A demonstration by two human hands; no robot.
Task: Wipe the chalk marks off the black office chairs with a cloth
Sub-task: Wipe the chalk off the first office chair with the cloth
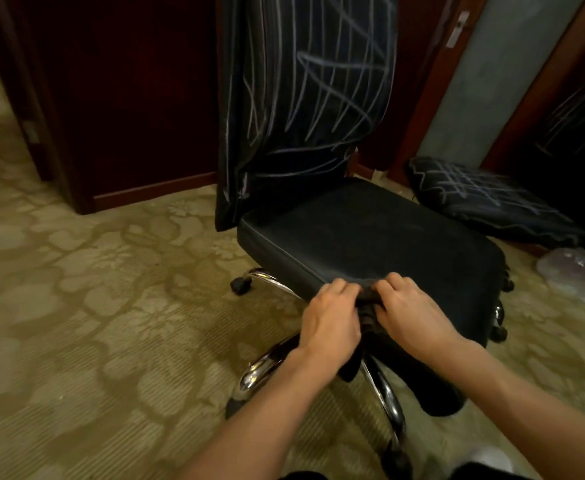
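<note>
Low in the frame's centre both hands, left hand (331, 318) and right hand (412, 311), pinch a bunched dark cloth (367, 311) at the seat's (370, 233) front edge; refold it to a clean face, then wipe the chalk-scribbled backrest (305, 95) above with firm overlapping strokes.

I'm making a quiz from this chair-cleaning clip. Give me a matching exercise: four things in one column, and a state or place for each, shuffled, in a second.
Things:
1. backrest
2. seat
3. cloth
4. second chair's seat

States or places:
A. dark, bunched and gripped by the left hand and the right hand
B. behind on the right, crossed with a chalk grid
C. upright, covered in long chalk lines
D. black, with no clear chalk lines

Pairs: 1-C, 2-D, 3-A, 4-B
</note>
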